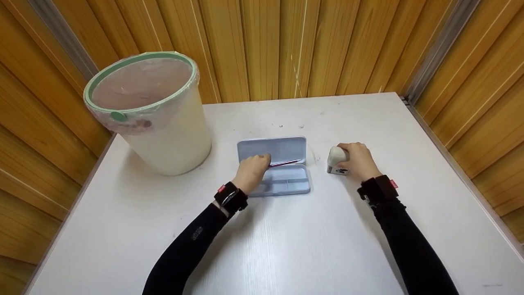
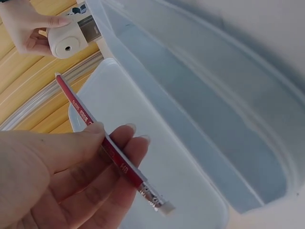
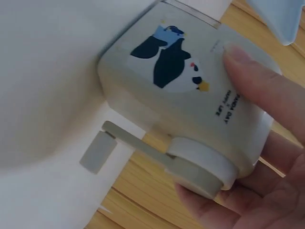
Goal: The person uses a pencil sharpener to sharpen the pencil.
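In the head view, the left hand [image 1: 253, 172] rests over an open pale blue pencil case [image 1: 278, 166] in the middle of the white table [image 1: 286, 246]. Its fingers curl around a thin red pencil [image 1: 286, 163], which lies across the case. The right hand [image 1: 360, 160] grips a small white pencil sharpener [image 1: 336, 160] that stands on the table just beside the case. A round white bin [image 1: 163, 119] with a green rim and a clear plastic liner stands at the far left.

In the left wrist view, the thumb and fingers [image 2: 119, 143] pinch the pencil [image 2: 107, 143] at its middle; the eraser end with a metal band points down.

In the right wrist view, the fingers [image 3: 259, 90] wrap around the smooth, boxy sharpener [image 3: 181, 95]. It has a penguin picture and a crank handle [image 3: 143, 152].
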A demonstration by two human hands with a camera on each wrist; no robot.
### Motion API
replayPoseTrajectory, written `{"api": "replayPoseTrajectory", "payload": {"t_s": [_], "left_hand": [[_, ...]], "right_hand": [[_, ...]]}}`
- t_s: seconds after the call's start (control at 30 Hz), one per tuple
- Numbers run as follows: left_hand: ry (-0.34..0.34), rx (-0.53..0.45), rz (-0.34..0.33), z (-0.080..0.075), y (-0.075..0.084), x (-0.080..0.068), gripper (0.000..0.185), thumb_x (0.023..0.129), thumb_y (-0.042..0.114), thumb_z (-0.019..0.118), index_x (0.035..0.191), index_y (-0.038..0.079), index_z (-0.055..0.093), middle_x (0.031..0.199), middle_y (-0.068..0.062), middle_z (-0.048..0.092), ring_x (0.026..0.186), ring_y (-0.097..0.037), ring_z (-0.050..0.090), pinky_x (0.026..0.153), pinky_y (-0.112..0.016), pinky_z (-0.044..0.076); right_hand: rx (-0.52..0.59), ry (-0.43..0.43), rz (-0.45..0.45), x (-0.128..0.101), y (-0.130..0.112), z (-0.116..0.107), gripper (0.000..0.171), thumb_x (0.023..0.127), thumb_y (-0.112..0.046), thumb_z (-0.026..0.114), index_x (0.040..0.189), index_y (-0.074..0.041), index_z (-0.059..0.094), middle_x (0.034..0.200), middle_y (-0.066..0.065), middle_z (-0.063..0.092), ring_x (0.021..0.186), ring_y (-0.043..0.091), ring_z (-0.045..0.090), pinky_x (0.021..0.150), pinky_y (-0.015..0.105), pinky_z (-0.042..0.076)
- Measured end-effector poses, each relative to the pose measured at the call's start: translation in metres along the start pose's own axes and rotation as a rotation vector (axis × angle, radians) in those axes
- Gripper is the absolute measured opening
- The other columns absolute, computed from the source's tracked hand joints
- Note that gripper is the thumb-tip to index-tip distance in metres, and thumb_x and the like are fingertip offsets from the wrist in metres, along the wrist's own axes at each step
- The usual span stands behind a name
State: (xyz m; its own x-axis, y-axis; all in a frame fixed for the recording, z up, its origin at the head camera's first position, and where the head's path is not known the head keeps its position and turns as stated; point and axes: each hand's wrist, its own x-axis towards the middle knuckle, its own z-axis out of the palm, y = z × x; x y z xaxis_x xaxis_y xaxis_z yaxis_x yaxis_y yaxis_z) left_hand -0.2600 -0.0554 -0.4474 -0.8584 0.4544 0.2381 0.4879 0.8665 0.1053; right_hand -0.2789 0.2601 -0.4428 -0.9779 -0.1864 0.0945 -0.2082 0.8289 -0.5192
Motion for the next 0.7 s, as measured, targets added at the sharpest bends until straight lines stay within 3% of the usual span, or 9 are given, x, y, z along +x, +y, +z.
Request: {"api": "replayPoseTrajectory", "payload": {"t_s": [0.23, 0.7], "left_hand": [[-0.061, 0.0, -0.018, -0.003, 0.01, 0.009, 0.005, 0.094, 0.009, 0.058, 0.093, 0.004, 0.057, 0.092, -0.012, 0.075, 0.081, -0.033, 0.073, 0.062, -0.045, 0.06], [-0.072, 0.02, 0.059, 0.005, 0.03, 0.028, 0.02, 0.084, -0.011, 0.059, 0.096, 0.005, 0.061, 0.091, -0.008, 0.074, 0.08, -0.029, 0.072, 0.064, -0.041, 0.06]], "right_hand": [[-0.038, -0.031, -0.049, -0.009, -0.012, 0.003, 0.046, 0.073, 0.004, 0.079, 0.117, 0.008, 0.065, 0.115, 0.03, 0.067, 0.109, 0.049, 0.059, 0.096, 0.06, 0.046], [-0.014, -0.079, -0.055, -0.009, -0.015, 0.001, 0.05, 0.071, 0.006, 0.079, 0.119, 0.008, 0.065, 0.116, 0.028, 0.068, 0.11, 0.046, 0.06, 0.098, 0.059, 0.045]]}}
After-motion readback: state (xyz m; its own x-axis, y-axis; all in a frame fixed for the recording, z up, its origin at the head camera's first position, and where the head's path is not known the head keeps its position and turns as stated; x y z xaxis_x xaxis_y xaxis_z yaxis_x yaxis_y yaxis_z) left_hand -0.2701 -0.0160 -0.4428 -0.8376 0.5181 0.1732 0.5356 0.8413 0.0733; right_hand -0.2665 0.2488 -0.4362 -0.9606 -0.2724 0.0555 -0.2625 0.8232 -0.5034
